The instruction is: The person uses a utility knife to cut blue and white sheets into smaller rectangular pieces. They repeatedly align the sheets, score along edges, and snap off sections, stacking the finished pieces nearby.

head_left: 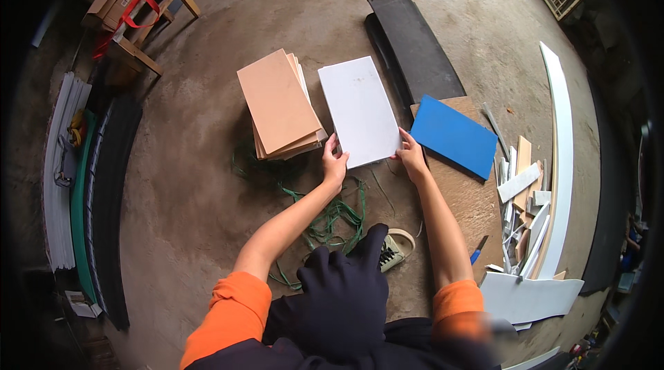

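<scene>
A white rectangular board [363, 111] is held by its near end between my two hands. My left hand [335, 162] grips its left edge near the corner, thumb toward the top face. On the opposite edge my right hand [411, 155] is closed round the right corner. Left of the board stands a pile of tan boards [280, 100], with some white edges showing in it. To the right a blue board [454, 136] lies at a slant on a brown wooden sheet [460, 204]. What lies under the white board is hidden.
Green strapping [335, 218] lies tangled by my shoe [395, 249]. A knife [478, 249] rests on the wooden sheet, beside offcuts [522, 197] and a long white strip [560, 162]. Black panels [422, 52] lie ahead. A wooden bench [149, 24] stands far left.
</scene>
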The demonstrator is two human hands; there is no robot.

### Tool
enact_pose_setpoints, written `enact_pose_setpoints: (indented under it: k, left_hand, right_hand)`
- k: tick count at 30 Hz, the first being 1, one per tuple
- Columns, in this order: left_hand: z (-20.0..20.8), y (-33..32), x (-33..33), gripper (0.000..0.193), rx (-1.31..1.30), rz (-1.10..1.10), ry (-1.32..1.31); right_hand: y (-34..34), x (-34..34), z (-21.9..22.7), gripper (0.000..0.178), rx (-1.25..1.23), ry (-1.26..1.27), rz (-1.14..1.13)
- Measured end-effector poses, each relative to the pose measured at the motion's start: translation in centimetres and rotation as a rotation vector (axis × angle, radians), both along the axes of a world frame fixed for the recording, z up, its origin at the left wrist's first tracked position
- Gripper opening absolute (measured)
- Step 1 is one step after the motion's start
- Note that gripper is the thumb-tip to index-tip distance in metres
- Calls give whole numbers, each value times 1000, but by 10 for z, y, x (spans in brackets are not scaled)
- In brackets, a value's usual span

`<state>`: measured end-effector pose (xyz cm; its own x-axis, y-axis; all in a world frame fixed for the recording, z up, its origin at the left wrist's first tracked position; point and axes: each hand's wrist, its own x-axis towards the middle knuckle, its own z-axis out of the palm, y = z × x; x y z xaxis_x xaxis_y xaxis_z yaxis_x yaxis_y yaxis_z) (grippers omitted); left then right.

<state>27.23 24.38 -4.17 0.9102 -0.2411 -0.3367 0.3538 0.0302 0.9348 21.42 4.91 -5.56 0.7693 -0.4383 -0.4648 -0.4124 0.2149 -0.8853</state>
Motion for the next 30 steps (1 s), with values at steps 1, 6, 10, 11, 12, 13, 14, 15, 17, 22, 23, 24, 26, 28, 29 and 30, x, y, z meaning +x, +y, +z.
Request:
enact_pose_setpoints:
  k: [1,6,10,11,12,13,14,15,17,22,23,24,26,28,29,30]
  left_hand:
    - [-9,-1,1,62,22,42,-83]
    - [-25,-17,20,63,8,149,-198]
    - [-25,-30,40,56,181,127,-152]
    - [-28,-31,41,55,308,121,-150]
    - [-34,-25,41,53,447,130,-143]
    - [-44,-16,42,51,499,158,-301]
    - [-41,-19,35,50,474,109,-342]
    - [-30,-25,27,49,440,53,-385]
    - [-7,-42,8,45,331,-60,-456]
    - [40,-88,-54,36,-20,-293,-378]
    - [48,-98,-72,35,-15,-345,-345]
    - [54,-109,-94,34,-17,-403,-309]
    - [46,-124,-133,32,-67,-475,-322]
    - [33,-125,-161,32,-11,-597,-308]
    - [24,-122,-167,32,28,-660,-340]
    - [15,-120,-166,32,71,-720,-378]
  right_hand:
    - [12,11,0,62,29,-52,-12]
    - [26,40,-7,60,40,-38,-107]
    - [7,47,-10,57,-124,-26,56]
    - [7,40,-9,53,-445,109,90]
    - [9,34,5,51,-405,101,135]
    - [9,30,24,49,-368,84,180]
    - [-1,15,42,48,-343,87,200]
    - [-17,-10,60,45,-246,36,232]
    - [-56,-73,81,38,-221,54,223]
    - [-106,-263,111,31,-350,349,-100]
    - [-104,-297,110,30,-360,340,-273]
    - [-97,-331,105,27,-404,351,-487]
    - [-75,-375,75,23,-572,400,-660]
    - [-46,-376,52,25,-516,528,-590]
    - [-29,-375,34,31,-764,518,-510]
    - [-17,-371,20,37,-1007,504,-417]
